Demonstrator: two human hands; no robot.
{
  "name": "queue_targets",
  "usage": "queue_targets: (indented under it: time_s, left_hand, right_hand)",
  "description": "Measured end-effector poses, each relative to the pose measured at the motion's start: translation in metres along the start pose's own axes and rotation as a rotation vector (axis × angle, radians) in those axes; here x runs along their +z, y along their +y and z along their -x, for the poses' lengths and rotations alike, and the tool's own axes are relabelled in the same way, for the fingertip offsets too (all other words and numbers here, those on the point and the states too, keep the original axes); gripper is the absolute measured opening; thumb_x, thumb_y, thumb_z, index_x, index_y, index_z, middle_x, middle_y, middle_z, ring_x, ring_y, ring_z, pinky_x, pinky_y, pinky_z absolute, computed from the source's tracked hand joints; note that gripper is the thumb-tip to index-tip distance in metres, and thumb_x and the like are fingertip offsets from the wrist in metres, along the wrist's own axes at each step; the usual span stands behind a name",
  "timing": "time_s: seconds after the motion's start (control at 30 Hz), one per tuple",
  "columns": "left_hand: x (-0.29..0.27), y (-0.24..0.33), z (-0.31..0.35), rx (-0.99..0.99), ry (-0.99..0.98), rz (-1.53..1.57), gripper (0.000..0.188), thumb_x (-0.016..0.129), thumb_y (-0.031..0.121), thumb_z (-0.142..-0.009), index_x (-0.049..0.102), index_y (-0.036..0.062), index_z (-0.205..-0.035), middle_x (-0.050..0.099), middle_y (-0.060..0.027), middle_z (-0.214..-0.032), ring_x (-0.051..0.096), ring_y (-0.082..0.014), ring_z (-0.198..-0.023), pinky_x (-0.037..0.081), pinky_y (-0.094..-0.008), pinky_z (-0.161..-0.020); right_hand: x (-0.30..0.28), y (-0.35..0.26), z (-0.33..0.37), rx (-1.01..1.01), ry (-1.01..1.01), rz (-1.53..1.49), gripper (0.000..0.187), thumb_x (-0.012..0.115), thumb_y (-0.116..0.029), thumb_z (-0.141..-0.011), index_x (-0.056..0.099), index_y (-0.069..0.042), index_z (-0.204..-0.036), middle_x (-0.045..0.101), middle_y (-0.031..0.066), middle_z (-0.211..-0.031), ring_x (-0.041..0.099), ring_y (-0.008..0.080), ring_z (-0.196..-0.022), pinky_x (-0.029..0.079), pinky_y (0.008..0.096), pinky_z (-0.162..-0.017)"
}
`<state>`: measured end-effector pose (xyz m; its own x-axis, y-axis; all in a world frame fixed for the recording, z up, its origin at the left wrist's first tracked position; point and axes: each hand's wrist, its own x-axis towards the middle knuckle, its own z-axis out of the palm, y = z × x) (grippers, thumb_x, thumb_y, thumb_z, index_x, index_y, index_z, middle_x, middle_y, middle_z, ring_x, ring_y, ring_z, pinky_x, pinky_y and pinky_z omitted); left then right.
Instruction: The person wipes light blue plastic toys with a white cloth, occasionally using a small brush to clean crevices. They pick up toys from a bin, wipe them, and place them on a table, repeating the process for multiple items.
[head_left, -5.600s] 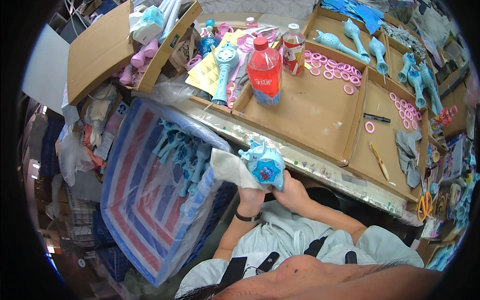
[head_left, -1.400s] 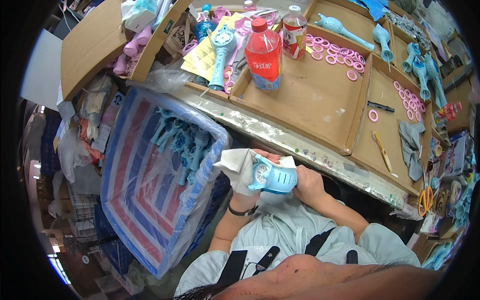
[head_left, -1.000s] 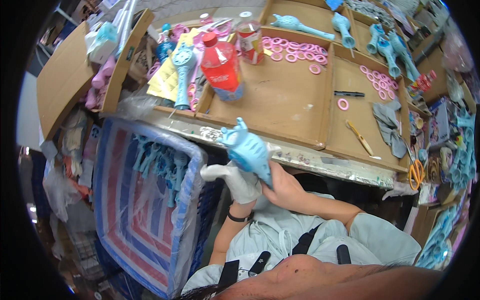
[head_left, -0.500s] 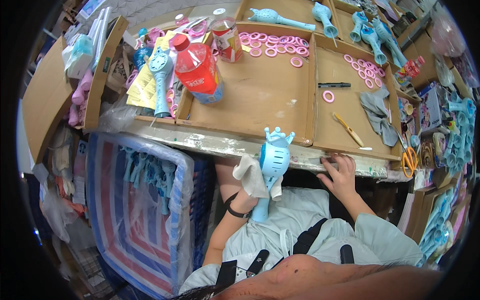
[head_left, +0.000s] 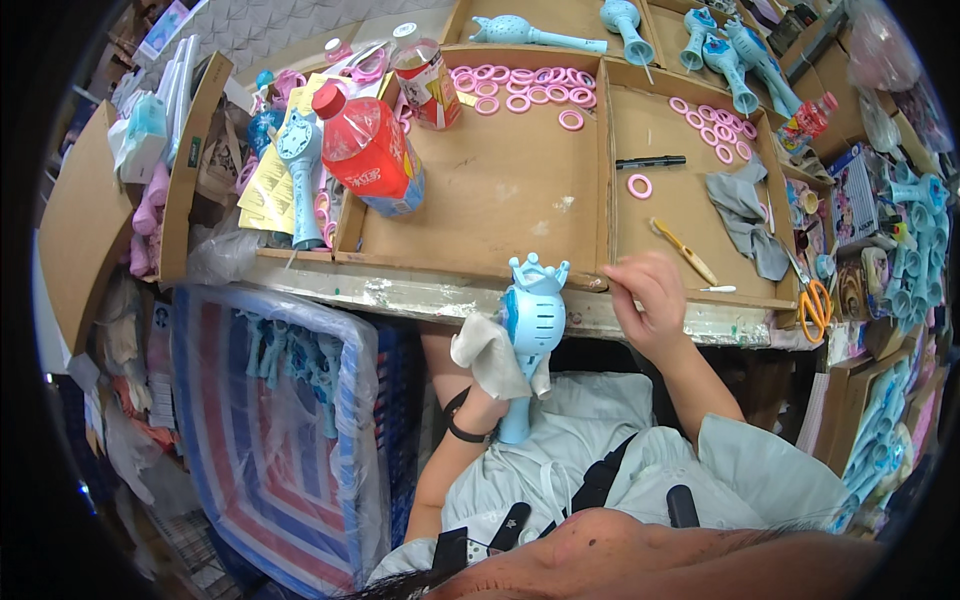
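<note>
A light blue plastic toy wand (head_left: 536, 322) with a crown-shaped top stands upright over my lap, near the table's front edge. My left hand (head_left: 485, 408) is closed round its handle, with a whitish cloth (head_left: 487, 352) between the palm and the wand. The cloth hides most of those fingers. To the right of the crown, my right hand (head_left: 652, 300) is raised over the front edge of the cardboard tray, apart from the wand. Its fingers are curled and pinched together; whether something small is in them is too hard to see.
Cardboard trays (head_left: 480, 225) hold pink rings (head_left: 570, 120), a black pen (head_left: 650, 162), a yellow-handled brush (head_left: 684, 251) and a grey cloth (head_left: 745, 215). A red bottle (head_left: 368, 150) stands left. Orange scissors (head_left: 815, 308) lie right. A striped, plastic-lined basket (head_left: 365, 420) holding blue wands stands at my left.
My right hand has risen from the table edge and moved slightly left, its fingers curling together. My left hand still holds the wand and cloth. The whole view has shifted a little.
</note>
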<state>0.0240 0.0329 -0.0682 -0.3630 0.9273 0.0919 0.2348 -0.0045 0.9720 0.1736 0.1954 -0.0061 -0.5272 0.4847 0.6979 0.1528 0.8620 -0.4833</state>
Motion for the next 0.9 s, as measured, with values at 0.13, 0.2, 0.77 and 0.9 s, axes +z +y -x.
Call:
queue_targets:
  time_s: [0.13,0.2,0.77,0.9]
  left_hand:
    - [0.008,-0.007,-0.001,0.167,0.219,-0.223,0.032,0.072,0.009,-0.063,0.058,0.0043,-0.091,0.058,-0.0052,-0.078,0.055,-0.0160,-0.066,0.042,-0.0286,-0.055]
    - [0.009,-0.009,0.002,0.081,0.175,-0.189,0.032,0.072,0.009,-0.064,0.058,0.0042,-0.092,0.057,-0.0053,-0.078,0.055,-0.0161,-0.066,0.042,-0.0287,-0.055]
    - [0.010,-0.002,0.003,0.048,0.137,-0.076,0.031,0.071,0.010,-0.068,0.054,0.0031,-0.092,0.054,-0.0068,-0.081,0.052,-0.0165,-0.067,0.043,-0.0297,-0.058]
    - [0.012,-0.001,0.003,0.048,0.142,-0.068,0.030,0.071,0.010,-0.068,0.053,0.0028,-0.092,0.054,-0.0072,-0.081,0.052,-0.0166,-0.068,0.043,-0.0300,-0.058]
  right_hand:
    - [0.017,-0.007,-0.016,-0.109,-0.024,-0.039,0.030,0.069,0.003,-0.065,0.066,-0.006,-0.093,0.059,0.0061,-0.082,0.057,0.0263,-0.080,0.045,0.0386,-0.073]
    - [0.020,-0.004,-0.020,-0.115,-0.069,-0.042,0.030,0.069,0.003,-0.065,0.066,-0.006,-0.093,0.058,0.0062,-0.082,0.056,0.0260,-0.080,0.045,0.0390,-0.073]
    - [0.022,0.001,-0.026,0.040,0.031,0.089,0.023,0.069,0.002,-0.067,0.067,-0.007,-0.088,0.056,0.0059,-0.076,0.056,0.0256,-0.077,0.044,0.0381,-0.070]
    - [0.021,-0.001,-0.026,-0.188,-0.052,-0.064,0.023,0.070,0.002,-0.067,0.067,-0.007,-0.088,0.057,0.0060,-0.075,0.057,0.0263,-0.078,0.045,0.0371,-0.071]
